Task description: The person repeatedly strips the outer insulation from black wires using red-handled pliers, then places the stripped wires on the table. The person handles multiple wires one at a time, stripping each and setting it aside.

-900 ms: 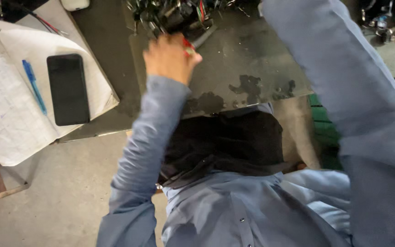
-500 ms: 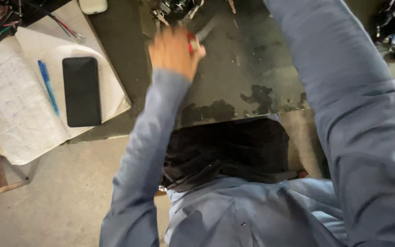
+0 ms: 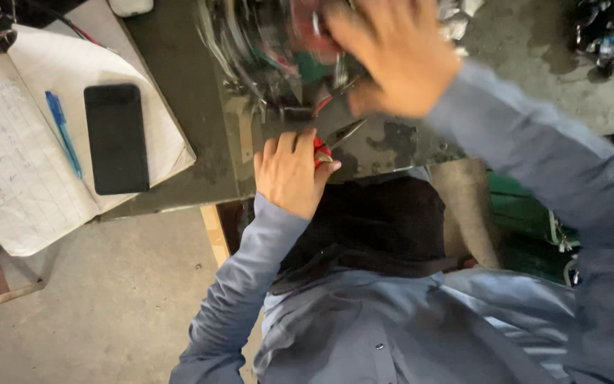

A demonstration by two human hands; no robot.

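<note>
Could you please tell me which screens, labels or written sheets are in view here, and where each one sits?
Phone: dark rectangular slab with a blank black screen, lying on the open notebook at left.
Open notebook: white ruled pages with handwriting, on the bench's left end.
Blue pen: lying on the notebook, left of the phone.
No packages or signs show.

left hand gripping red-handled pliers; right hand blurred over wire bundle
</note>
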